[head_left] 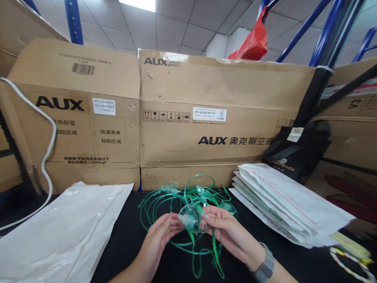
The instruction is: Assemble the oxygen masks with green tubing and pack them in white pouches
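Black table [129, 239]; both hands [160, 236] [224, 228] pinch clear mask [191, 220].

A: Far side?
B: I see cardboard boxes [176, 129] walling it off, edge to edge.
A: Left and right?
B: A white bag [64, 232] lies flat at left; stacked pouches [282, 204] rise at right. Between them I have bare black tabletop [123, 243], open near me, with green tubing [188, 196] looped across mid-table.
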Motion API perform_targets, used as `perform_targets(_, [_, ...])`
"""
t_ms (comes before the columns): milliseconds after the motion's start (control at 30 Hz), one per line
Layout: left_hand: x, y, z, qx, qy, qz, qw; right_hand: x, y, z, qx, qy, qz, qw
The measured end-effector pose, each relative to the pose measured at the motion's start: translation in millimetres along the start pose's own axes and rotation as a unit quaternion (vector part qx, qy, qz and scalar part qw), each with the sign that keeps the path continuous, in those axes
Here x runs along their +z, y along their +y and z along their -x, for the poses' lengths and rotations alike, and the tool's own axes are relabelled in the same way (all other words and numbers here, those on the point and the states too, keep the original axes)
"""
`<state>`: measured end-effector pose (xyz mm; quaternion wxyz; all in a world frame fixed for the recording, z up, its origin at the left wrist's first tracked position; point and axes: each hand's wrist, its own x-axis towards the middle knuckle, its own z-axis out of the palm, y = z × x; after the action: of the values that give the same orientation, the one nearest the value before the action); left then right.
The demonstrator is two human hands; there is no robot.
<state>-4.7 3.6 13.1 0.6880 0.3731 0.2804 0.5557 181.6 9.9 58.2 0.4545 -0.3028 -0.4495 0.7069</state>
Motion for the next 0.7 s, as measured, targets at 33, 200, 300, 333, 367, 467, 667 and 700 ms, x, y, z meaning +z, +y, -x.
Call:
perform_targets(33, [-0.1, -1, 0, -0.008, -0.007, -0.011, 1.000, -2, 0, -1, 0.002, 0.010, -0.041, 0.999])
perform_targets(200, [3.6, -11, 0, -0.068, -0.058, -0.064, 0.994, -9, 12, -5, 0.032, 0.036, -0.094, 0.994])
perform_targets(300, [1.7, -13, -2, -0.081, -0.059, -0.041, 0.994, -5, 20, -6, 0.029, 0.014, -0.082, 0.996])
perform_targets(333, [0.1, -13, -2, -0.080, -0.056, -0.021, 0.995, -3, 21, -6, 0.020, 0.005, -0.077, 0.997])
perform_targets(367, [-1.6, -13, -3, -0.080, -0.054, -0.002, 0.995, -1, 22, -6, 0.008, -0.003, -0.069, 0.998])
perform_targets(467, [-4.8, -11, -5, -0.085, -0.049, 0.017, 0.995, 5, 20, -4, -0.020, -0.032, -0.035, 0.999])
perform_targets(667, [0.7, -7, -5, -0.104, -0.027, -0.046, 0.993, 5, 13, 1, -0.009, -0.082, 0.074, 0.994])
perform_targets(700, [1.1, -6, -5, -0.104, -0.023, -0.053, 0.993, 4, 12, 2, -0.001, -0.085, 0.100, 0.991])
